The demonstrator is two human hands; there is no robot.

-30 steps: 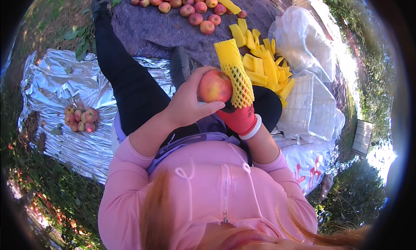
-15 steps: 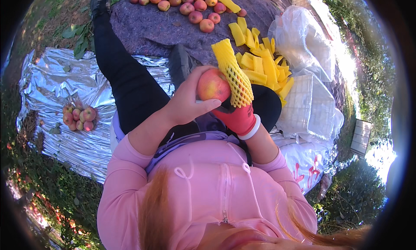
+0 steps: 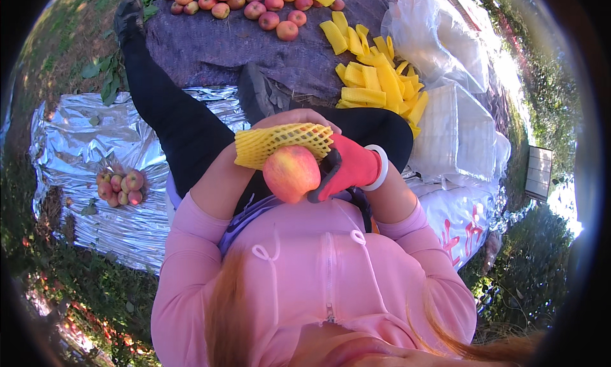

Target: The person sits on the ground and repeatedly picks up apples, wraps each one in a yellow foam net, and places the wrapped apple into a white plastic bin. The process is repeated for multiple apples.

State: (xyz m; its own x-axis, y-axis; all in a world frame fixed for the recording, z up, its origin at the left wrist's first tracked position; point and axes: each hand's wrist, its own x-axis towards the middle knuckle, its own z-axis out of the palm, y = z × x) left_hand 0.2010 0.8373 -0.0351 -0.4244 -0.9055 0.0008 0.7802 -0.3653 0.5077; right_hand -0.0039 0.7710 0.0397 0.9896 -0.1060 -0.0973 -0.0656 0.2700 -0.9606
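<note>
In front of my waist is a red and yellow apple [image 3: 291, 174]. My right hand [image 3: 350, 166], in a red glove with dark fingers and a white wristband, is closed on its right side. A yellow foam net sleeve [image 3: 273, 143] lies crosswise just above the apple, touching or overlapping its top edge. My bare left hand [image 3: 302, 116] curls behind this sleeve and appears closed on it; the sleeve covers most of its fingers. The sleeve's right end meets the gloved fingers.
Apples [image 3: 254, 9] are heaped on a dark cloth [image 3: 203, 46] ahead. Yellow foam sleeves [image 3: 382, 81] are piled at right, beside clear plastic bags [image 3: 439, 42]. Several apples in clear wrap [image 3: 121, 187] rest on silver film [image 3: 83, 144] at left. My legs are spread around the work area.
The apple has passed from my left hand to my gloved right hand and come nearer my body. The sleeve has turned from upright to crosswise, moving left in front of my left hand.
</note>
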